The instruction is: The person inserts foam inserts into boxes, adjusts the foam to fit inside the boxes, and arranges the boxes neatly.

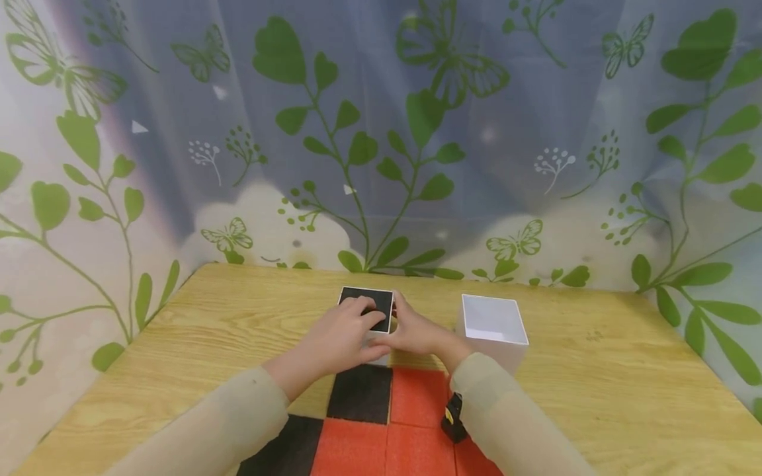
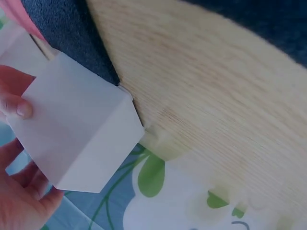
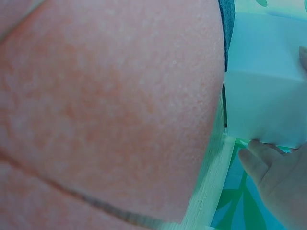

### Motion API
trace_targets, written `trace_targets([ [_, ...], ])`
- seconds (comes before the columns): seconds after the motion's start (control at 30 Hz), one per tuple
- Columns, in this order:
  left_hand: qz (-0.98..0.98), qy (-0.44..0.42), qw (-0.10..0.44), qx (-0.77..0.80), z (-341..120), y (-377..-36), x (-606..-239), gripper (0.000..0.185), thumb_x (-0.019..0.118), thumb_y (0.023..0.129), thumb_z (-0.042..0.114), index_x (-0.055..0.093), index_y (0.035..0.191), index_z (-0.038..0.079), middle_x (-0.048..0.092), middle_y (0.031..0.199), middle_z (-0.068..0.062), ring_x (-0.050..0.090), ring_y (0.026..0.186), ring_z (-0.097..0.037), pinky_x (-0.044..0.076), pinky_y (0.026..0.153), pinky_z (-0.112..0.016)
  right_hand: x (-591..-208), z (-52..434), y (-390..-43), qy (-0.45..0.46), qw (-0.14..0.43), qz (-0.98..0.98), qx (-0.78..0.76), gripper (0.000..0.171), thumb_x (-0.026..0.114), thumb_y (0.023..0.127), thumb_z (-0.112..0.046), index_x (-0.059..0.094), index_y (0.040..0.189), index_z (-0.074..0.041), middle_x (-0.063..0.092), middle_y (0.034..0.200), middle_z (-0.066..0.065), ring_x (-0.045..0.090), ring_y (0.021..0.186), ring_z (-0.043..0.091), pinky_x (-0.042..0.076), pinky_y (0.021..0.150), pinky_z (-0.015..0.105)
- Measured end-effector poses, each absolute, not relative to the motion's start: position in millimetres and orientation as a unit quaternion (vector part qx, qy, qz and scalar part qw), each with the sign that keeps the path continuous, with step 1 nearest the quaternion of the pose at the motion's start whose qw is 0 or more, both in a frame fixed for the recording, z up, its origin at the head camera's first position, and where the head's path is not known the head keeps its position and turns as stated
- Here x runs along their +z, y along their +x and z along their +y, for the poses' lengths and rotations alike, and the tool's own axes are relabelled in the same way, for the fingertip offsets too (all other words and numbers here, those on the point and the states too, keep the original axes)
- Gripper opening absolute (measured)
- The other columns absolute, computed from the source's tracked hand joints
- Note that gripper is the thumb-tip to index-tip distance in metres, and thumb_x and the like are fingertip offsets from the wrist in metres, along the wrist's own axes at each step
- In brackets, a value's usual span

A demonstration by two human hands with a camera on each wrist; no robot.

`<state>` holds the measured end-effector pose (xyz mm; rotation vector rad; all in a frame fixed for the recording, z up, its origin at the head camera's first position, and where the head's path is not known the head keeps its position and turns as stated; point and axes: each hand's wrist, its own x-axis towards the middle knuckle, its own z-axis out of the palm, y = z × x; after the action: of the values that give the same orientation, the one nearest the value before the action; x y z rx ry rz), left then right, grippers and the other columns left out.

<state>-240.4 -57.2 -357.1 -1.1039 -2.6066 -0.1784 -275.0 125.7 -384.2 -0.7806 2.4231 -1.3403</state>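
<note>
Nearest to me, red and black foam tiles [image 1: 387, 423] lie on the wooden worktop [image 1: 178, 357] at its near edge, with both beige sleeves crossing them and a small black device [image 1: 454, 418] strapped at my right wrist.

Just beyond the tiles both hands meet on a small white box with a black top [image 1: 372, 305]. The black face has a thin pale border; the sides are plain white, and in the left wrist view they show as smooth, folded-looking panels with a crease between them. My left hand [image 1: 342, 337] lies over the near part of the black top, fingers [image 1: 369, 316] curled onto it and the thumb pressed against a white side. My right hand [image 1: 417, 330] grips the box from the right, fingers wrapped round that side.

To the right, close beside my right hand, stands an open white box [image 1: 494, 324], its inside a pale flat floor; I cannot tell whether the hand touches it.

Most of the black-topped box is covered by my hands in the head view, so its front wall and base are out of sight. The right wrist view is almost filled by a blurred red tile surface, with only a corner of the white box and some fingertips showing.

Behind the worktop hangs a curtain with green leaves and butterflies [image 1: 381, 132].
</note>
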Motion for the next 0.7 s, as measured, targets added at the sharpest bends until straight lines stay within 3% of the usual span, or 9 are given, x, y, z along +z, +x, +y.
trace_targets([
  [0.17, -0.932, -0.327, 0.139, -0.073, -51, -247, -354, 0.040, 0.044, 0.098, 0.033, 0.060, 0.123, 0.006, 0.053, 0.122, -0.014, 0.051, 0.108, -0.028, 0.044, 0.090, -0.041, -386, 125, -276, -0.274, 0.136, 0.826, -0.473, 0.073, 0.070, 0.083, -0.016, 0.019, 0.134, -0.006, 0.031, 0.136, 0.014, 0.035, 0.125, 0.029, 0.039, 0.096, 0.040],
  [0.47, -0.950, -0.286, 0.119, -0.028, -39, -259, -352, 0.038, 0.042, 0.098, 0.031, 0.059, 0.125, 0.010, 0.052, 0.115, -0.012, 0.050, 0.097, -0.026, 0.048, 0.076, -0.036, -386, 126, -277, -0.265, 0.138, 0.835, -0.463, 0.077, 0.071, 0.083, -0.021, 0.017, 0.136, -0.009, 0.028, 0.140, 0.011, 0.032, 0.128, 0.026, 0.036, 0.099, 0.040],
  [0.7, -0.963, -0.255, 0.087, -0.028, -34, -262, -349, 0.040, 0.039, 0.098, 0.033, 0.057, 0.129, 0.013, 0.049, 0.113, -0.012, 0.048, 0.095, -0.025, 0.047, 0.076, -0.038, -384, 126, -277, -0.278, 0.130, 0.837, -0.454, 0.076, 0.069, 0.083, -0.022, 0.017, 0.136, -0.006, 0.027, 0.141, 0.014, 0.033, 0.128, 0.028, 0.035, 0.100, 0.042],
])
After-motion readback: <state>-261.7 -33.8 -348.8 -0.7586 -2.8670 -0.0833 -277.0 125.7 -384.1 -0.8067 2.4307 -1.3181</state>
